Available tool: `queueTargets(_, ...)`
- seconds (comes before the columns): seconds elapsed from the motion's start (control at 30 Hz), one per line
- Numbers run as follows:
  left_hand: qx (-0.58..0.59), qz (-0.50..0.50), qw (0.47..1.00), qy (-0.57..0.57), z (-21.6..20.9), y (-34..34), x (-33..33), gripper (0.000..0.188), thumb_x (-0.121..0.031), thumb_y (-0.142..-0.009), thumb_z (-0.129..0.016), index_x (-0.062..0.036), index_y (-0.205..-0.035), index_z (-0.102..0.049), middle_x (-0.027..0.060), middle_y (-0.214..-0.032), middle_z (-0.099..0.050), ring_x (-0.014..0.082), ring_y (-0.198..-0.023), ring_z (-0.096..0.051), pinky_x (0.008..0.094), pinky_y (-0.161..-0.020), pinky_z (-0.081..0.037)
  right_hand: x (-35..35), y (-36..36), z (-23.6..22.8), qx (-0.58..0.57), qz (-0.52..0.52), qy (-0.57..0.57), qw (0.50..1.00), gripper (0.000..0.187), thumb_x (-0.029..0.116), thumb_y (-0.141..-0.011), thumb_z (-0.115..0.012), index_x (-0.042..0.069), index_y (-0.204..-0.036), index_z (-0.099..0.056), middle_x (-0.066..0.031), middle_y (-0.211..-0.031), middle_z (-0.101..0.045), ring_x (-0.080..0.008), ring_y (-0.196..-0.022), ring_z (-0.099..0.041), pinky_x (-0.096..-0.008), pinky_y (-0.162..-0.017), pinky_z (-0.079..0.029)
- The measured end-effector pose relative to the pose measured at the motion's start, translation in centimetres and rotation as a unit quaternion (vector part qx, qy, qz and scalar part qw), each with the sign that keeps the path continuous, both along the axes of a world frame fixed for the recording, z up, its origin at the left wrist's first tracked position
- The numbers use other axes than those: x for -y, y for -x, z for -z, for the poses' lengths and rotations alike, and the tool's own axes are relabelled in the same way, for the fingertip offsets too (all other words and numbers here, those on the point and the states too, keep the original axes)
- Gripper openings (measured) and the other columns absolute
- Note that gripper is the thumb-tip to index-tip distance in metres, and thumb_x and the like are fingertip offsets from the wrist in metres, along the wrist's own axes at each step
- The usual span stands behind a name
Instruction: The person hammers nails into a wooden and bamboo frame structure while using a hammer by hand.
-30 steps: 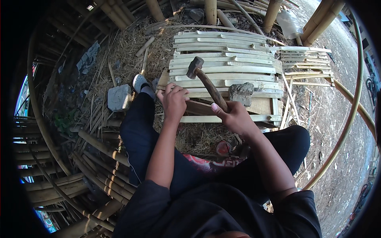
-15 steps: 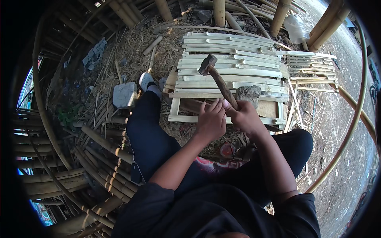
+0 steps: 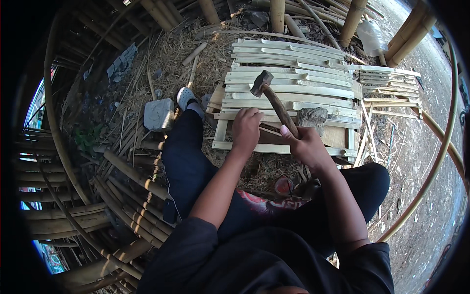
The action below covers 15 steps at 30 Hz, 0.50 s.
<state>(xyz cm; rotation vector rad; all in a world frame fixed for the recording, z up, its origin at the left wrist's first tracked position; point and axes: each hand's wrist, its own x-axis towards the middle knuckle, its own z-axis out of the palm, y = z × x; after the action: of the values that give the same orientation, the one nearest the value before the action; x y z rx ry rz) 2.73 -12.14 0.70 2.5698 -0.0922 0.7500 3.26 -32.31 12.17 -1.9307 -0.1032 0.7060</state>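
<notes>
My right hand is wrapped round the lower end of a hammer's wooden handle. The dark metal head is raised over the slats, up and to the left of that hand. Pale bamboo slats lie side by side across a low frame in front of me. At the frame's near left part is my left hand, its fingers curled together over a near slat. What those fingers pinch, if anything, is hidden. A rough grey stone rests on the near slats, just beyond my right hand.
A smaller slatted panel lies to the right, beside loose strips. A pale block sits near my left foot. Bamboo poles are stacked on the left, and upright posts stand at the back. A red round container is between my legs.
My left hand has come away from beside my right hand, moving left and forward to the near slat, with its fingers curling. The hammer remains raised in my right hand, slightly shifted in view.
</notes>
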Motion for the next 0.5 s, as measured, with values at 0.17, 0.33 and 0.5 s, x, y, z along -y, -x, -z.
queueTargets(0.17, 0.001, -0.009, 1.000, -0.015, 0.57, -0.28, 0.52, 0.022, 0.008, -0.074, -0.064, -0.0041, -0.090, -0.073, 0.0077, -0.087, -0.065, 0.0296, -0.086, -0.062, 0.0427, -0.074, -0.053, -0.06, 0.05, -0.15, 0.003, 0.000, 0.011, 1.000, 0.061, 0.055, -0.096, -0.065, -0.003, -0.078, -0.061, -0.0017, -0.061, -0.050, -0.0127, -0.061, -0.045, -0.0352, -0.056, -0.039)
queueTargets(0.33, -0.011, -0.016, 1.000, -0.020, 0.72, -0.35, 0.55, 0.025, 0.010, -0.070, -0.063, -0.0041, -0.088, -0.073, 0.0080, -0.084, -0.064, 0.0296, -0.084, -0.063, 0.0430, -0.072, -0.052, 0.11, -0.04, 0.27, 0.004, -0.001, 0.007, 1.000, 0.063, 0.056, -0.096, -0.064, -0.004, -0.077, -0.061, -0.0019, -0.061, -0.049, -0.0127, -0.061, -0.045, -0.0354, -0.057, -0.040)
queueTargets(0.5, -0.012, -0.014, 1.000, -0.024, 0.87, -0.45, 0.59, 0.027, 0.011, -0.068, -0.063, -0.0038, -0.087, -0.074, 0.0082, -0.083, -0.063, 0.0296, -0.084, -0.063, 0.0429, -0.071, -0.052, 0.13, -0.06, 0.08, 0.003, -0.002, 0.014, 1.000, 0.062, 0.056, -0.095, -0.065, -0.004, -0.078, -0.062, -0.0023, -0.061, -0.049, -0.0131, -0.061, -0.045, -0.0354, -0.057, -0.040)
